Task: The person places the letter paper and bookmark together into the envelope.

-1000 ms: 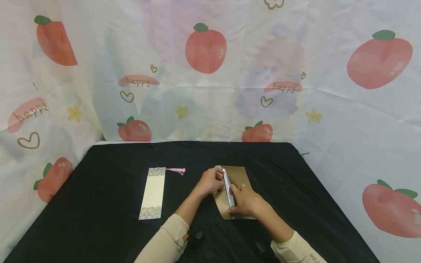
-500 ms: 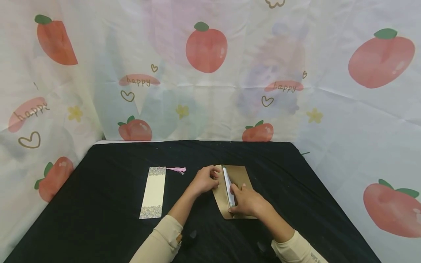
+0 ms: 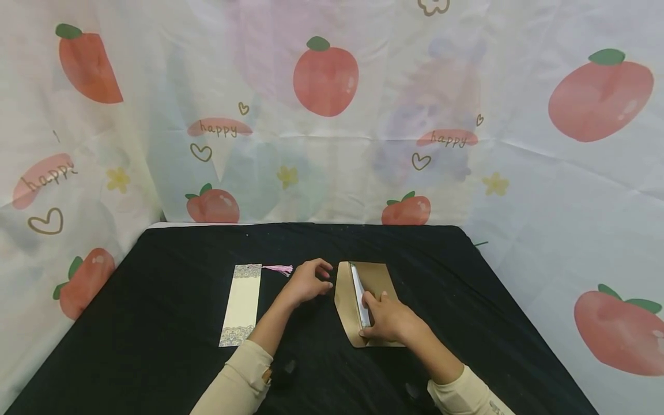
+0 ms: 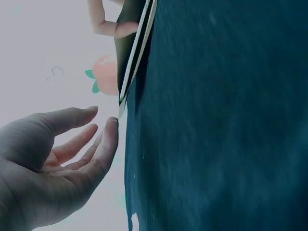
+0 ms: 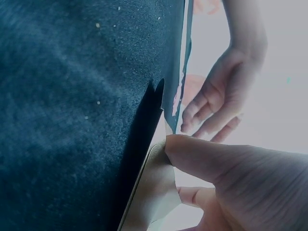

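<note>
A brown kraft envelope (image 3: pixel 382 278) lies on the black cloth, its flap (image 3: pixel 344 300) folded out to the left. White paper (image 3: pixel 360 293) shows along its mouth. My right hand (image 3: pixel 390 318) holds the envelope at this mouth, thumb at the near end and fingers farther up. In the right wrist view, the right thumb (image 5: pixel 197 156) presses the envelope's edge. My left hand (image 3: pixel 307 282) hovers just left of the flap, fingers loosely bent and holding nothing. Farther left lies a cream bookmark (image 3: pixel 242 302) with lace-patterned ends and a pink tassel (image 3: pixel 280 269), near the left wrist.
Black cloth (image 3: pixel 171 323) covers the table. A white curtain (image 3: pixel 332 173) printed with peaches and "happy" surrounds the back and sides.
My left hand has let go of the envelope's flap side and moved left toward the bookmark. The right hand stays at the envelope's mouth.
</note>
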{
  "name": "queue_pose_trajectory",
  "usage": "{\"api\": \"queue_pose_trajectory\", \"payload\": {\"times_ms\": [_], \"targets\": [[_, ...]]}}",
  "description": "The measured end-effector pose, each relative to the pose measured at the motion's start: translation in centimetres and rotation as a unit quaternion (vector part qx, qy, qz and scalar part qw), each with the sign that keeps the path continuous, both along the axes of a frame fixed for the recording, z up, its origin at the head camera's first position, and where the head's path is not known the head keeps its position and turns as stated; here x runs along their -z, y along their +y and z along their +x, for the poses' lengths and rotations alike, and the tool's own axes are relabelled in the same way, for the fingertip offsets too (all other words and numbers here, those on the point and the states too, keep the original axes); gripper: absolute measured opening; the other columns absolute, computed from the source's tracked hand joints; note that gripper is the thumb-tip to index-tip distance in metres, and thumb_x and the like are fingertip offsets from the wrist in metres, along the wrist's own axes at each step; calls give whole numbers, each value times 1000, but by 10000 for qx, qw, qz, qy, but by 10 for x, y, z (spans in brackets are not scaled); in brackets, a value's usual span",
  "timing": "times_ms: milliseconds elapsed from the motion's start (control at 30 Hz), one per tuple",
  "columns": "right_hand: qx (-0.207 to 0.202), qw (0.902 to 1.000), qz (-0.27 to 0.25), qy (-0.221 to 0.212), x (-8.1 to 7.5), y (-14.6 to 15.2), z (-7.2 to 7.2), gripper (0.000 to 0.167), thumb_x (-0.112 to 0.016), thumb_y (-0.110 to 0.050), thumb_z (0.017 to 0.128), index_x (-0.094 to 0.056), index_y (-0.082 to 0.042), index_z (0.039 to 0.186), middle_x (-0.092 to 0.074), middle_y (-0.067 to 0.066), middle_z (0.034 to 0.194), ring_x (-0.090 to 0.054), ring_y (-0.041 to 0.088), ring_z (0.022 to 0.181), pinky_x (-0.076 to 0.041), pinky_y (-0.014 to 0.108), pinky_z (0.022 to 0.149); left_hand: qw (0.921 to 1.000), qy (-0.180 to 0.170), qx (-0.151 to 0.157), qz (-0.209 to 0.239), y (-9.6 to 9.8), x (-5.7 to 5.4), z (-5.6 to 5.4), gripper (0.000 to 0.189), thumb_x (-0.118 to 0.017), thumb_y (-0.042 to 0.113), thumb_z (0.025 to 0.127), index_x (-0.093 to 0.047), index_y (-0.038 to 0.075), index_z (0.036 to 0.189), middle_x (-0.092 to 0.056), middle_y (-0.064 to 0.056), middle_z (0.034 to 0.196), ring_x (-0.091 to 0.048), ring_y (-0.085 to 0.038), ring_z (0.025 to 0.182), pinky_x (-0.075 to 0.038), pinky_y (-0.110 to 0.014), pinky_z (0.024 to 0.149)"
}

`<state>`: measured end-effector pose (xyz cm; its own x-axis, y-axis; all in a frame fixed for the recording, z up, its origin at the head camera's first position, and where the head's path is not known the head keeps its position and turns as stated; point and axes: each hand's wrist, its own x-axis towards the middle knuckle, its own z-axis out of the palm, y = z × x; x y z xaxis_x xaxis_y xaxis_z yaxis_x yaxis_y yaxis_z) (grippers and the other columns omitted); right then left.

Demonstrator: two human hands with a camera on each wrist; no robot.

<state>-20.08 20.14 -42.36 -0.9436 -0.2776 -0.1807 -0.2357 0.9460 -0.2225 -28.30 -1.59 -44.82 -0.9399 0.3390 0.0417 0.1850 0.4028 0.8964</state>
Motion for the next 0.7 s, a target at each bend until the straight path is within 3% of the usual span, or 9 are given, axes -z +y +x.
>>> {"api": "queue_pose_trajectory", "payload": {"times_ms": [167, 367, 700], "targets": [[6, 10000, -10, -40, 1, 0, 0, 57, -91, -35, 79, -53, -14, 116, -50, 13, 95, -55, 25, 74, -49, 45, 64, 10000, -69, 18, -48, -16, 1, -1, 38, -76, -7, 88, -65, -6, 124, -66, -15, 103, -70, -24, 73, -60, -35, 68], [17, 10000, -11, -8, 1, 0, 0, 56, -91, -34, 79, -53, -14, 115, -49, 13, 95, -54, 25, 73, -48, 44, 63, 9997, -162, -190, -71, -32, 0, -3, 37, -75, -8, 89, -65, -5, 125, -65, -15, 103, -69, -22, 76, -60, -36, 71], [-17, 10000, -14, 8, 0, 0, 1, 56, -91, -35, 79, -53, -14, 115, -49, 13, 94, -54, 25, 73, -48, 45, 63, 9991, -188, -346, -173, -49, 3, -1, 36, -75, -6, 89, -66, -4, 124, -65, -13, 102, -68, -21, 74, -59, -36, 70]]}}
